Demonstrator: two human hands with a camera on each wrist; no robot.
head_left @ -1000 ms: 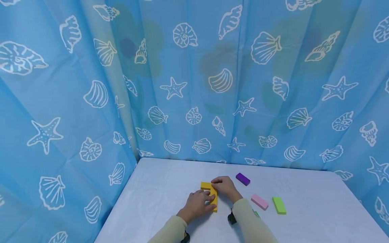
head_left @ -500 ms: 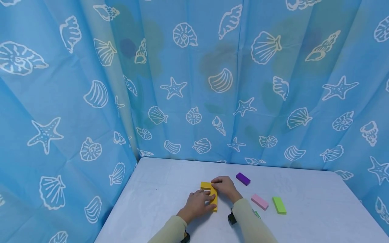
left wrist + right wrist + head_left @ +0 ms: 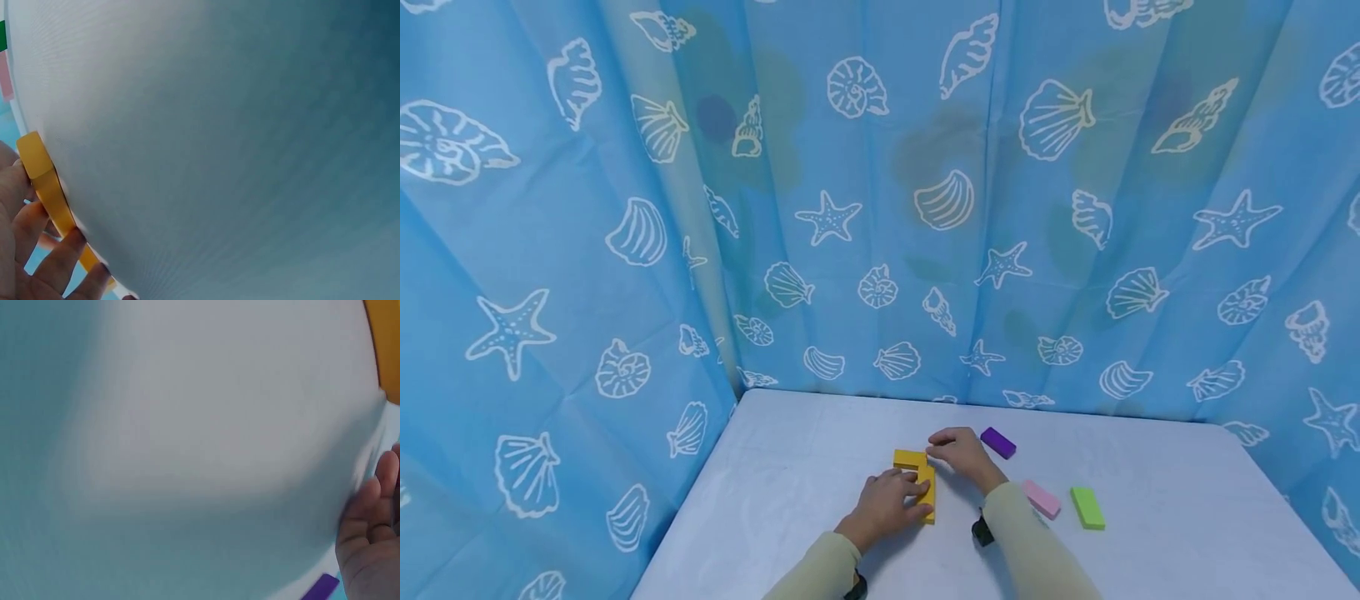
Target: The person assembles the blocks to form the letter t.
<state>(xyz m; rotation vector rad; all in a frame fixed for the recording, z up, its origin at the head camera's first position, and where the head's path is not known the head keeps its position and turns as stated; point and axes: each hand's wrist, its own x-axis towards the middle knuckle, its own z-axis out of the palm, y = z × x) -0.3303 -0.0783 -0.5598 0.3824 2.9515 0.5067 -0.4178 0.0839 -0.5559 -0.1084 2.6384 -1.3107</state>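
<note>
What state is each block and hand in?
Left hand: resting on lengthwise yellow block.
Right hand: beside crosswise yellow block, contact unclear.
Lengthwise yellow block: partly covered.
Crosswise yellow block: at the other's far end.
Purple block: lying apart.
Pink block: partly behind sleeve.
Light green block: lying uncovered.
Dark green block: mostly unseen.

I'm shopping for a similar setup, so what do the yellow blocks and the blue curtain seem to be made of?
Yellow blocks: probably painted wood or plastic; smooth, evenly coloured, no grain visible.
Blue curtain: likely thin fabric or plastic sheeting, printed finish; it hangs in soft folds, which leaves either possible.
</note>
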